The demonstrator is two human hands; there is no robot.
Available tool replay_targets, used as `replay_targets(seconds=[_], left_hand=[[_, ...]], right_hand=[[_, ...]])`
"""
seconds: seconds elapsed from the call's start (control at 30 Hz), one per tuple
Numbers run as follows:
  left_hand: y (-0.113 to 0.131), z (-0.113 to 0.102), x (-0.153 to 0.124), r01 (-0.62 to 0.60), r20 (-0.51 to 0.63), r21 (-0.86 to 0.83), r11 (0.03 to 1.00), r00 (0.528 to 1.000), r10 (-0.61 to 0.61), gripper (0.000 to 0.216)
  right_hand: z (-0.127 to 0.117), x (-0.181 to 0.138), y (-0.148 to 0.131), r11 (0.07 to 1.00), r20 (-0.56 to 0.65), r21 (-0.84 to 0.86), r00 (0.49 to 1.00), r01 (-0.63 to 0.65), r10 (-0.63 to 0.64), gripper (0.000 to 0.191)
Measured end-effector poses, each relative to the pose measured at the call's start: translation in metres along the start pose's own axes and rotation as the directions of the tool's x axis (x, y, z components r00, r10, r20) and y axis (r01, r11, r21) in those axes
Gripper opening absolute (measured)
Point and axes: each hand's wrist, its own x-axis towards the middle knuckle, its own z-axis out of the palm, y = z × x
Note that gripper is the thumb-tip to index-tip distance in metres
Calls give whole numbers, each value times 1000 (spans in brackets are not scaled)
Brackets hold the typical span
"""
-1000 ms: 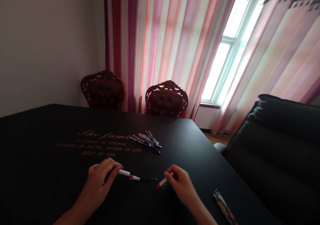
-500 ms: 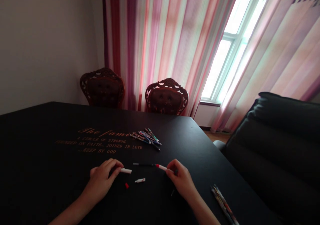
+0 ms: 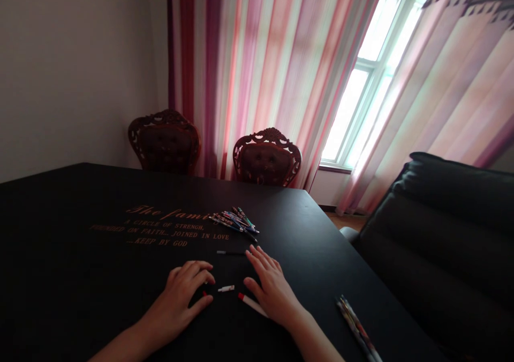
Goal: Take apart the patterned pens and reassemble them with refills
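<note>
My left hand [image 3: 185, 293] hovers low over the table with thumb and fingers apart, holding nothing that shows. Just by its thumb is a small red piece [image 3: 205, 293], partly covered by the hand. My right hand [image 3: 273, 287] is stretched out flat, its fingertips at the right end of a thin dark pen refill [image 3: 231, 253]. Partly under that palm lies a white pen barrel [image 3: 254, 305] with a red end. Between both hands rests a short white pen part [image 3: 226, 288] with small markings. The other white tube is mostly hidden by my left fingers.
A pile of pens [image 3: 236, 221] lies farther back on the black table [image 3: 80, 206], beside printed lettering. Several more pens [image 3: 357, 327] lie at the right near edge. Two carved chairs [image 3: 267, 158] stand behind the table, and a black armchair [image 3: 445, 244] stands to the right.
My right hand has let go of the white barrel, now lying nearer me, and reached the refill, which has shifted away. My left hand has opened off the white tube and moved right.
</note>
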Motion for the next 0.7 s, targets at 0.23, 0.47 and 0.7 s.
replay_targets(seconds=[0.23,0.47,0.7], left_hand=[[4,-4,-1,-38,-16,-17,999,999,38,15],[3,0,-1,-46,-40,-23,999,998,45,15],[-13,0,5,31,-114,-95,995,993,-42,21]], right_hand=[[-6,6,-1,998,-219,24,974,-55,59,15],[4,5,4,990,-200,-15,971,-138,132,6],[-1,-1,1,992,-93,-29,988,-124,121,6]])
